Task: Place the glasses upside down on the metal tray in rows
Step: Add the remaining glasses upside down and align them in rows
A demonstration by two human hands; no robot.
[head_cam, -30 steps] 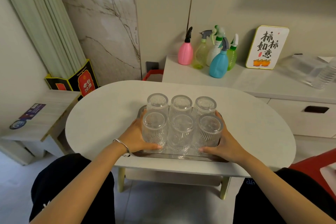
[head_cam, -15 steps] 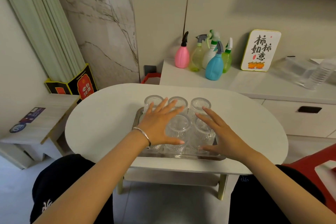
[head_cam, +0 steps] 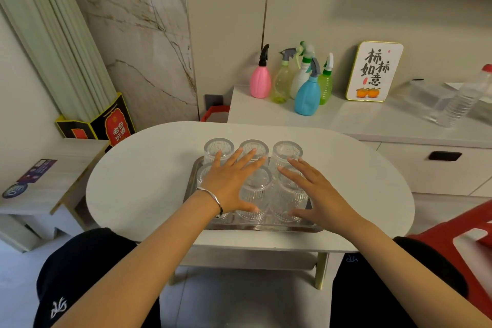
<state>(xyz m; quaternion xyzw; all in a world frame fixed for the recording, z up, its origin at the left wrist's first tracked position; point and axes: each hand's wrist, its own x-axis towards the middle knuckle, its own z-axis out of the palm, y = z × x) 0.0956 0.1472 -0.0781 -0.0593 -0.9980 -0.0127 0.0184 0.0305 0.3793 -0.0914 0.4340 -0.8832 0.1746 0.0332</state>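
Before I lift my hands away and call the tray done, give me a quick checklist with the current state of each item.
1. Six glasses on the metal tray: ok, two rows of three.
2. All upside down: ok for the far row, such as the far left glass, bases up; the near left glass is mostly hidden under the left hand, cannot tell.
3. Rows straight: ok, the near middle glass lines up behind the far middle one.
4. Hands free: ok, the left hand and right hand are spread flat over the glasses, gripping nothing.
5. Tray fully on the white table: ok, though its near edge sits close to the table's front edge.
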